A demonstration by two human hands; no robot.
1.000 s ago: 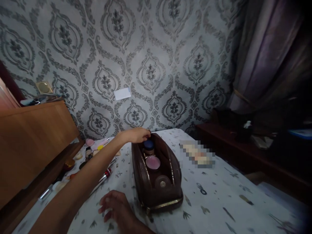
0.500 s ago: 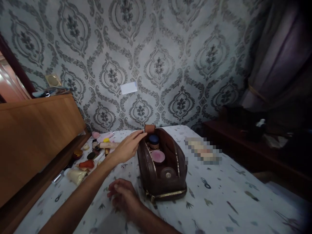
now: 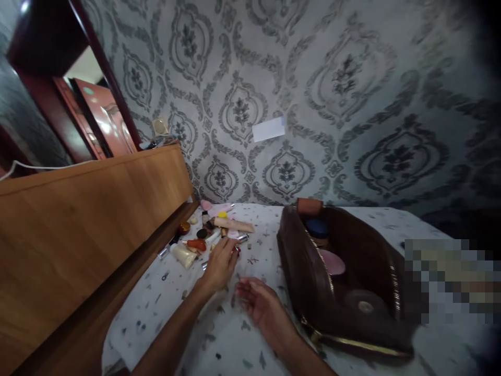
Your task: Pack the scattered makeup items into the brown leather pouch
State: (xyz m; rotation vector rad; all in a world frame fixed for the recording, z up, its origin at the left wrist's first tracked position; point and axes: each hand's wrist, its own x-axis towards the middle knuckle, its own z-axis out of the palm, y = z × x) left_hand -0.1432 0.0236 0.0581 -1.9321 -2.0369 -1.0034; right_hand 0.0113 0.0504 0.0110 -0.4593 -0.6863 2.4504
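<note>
My left hand reaches over the near edge of a pile of cosmetics on the patterned sheet, fingers stretched down beside a small red item and a silver-capped tube. Its fingertips are partly hidden, and no held thing shows. My right hand is held above the sheet, palm partly up, fingers loosely apart with nothing in them. To its right stands a brown leather bag, unzipped wide. Inside it are a jar with a dark blue lid and a round pink compact.
Around the pile lie a cream tube, an orange-red item, a long beige tube and a black round lid. A wooden board borders the left. Patterned wallpaper with a white card rises behind. A blurred-out patch lies right.
My left hand has left the bag's rim and moved over to the cosmetics. The view has turned left and come closer, so the bag appears larger and further right.
</note>
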